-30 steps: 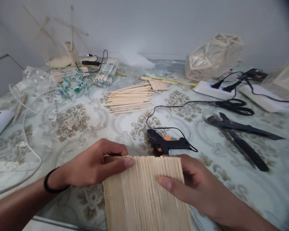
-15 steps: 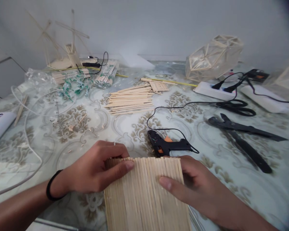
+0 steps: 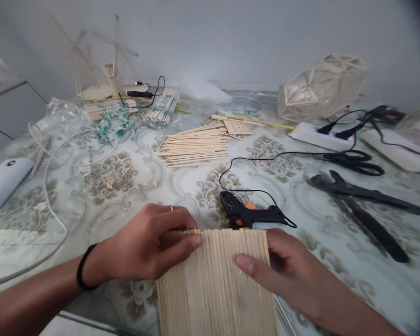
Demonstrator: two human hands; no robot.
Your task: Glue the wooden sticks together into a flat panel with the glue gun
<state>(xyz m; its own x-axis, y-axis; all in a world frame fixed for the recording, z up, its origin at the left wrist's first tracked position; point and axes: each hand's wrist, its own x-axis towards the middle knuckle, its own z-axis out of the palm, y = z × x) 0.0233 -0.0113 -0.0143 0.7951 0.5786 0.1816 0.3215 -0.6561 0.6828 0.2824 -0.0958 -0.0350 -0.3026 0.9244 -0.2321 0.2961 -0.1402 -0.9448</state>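
Together, both half-curled hands [image 3: 145, 247] [image 3: 294, 273] clasp the wooden stick panel [image 3: 215, 289].

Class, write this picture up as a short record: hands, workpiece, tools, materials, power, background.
left hand: grips the stick panel at its top edge, thumb on the near face
right hand: holds the panel's right edge, thumb on the near face
workpiece: slim sticks side by side; lower end out of frame
tools: glue gun just beyond the panel; scissors and plier-like tool to the right
materials: loose stick pile, wrapped stick bundle
power: white power strip with two black plugs
background: faceted stick frame
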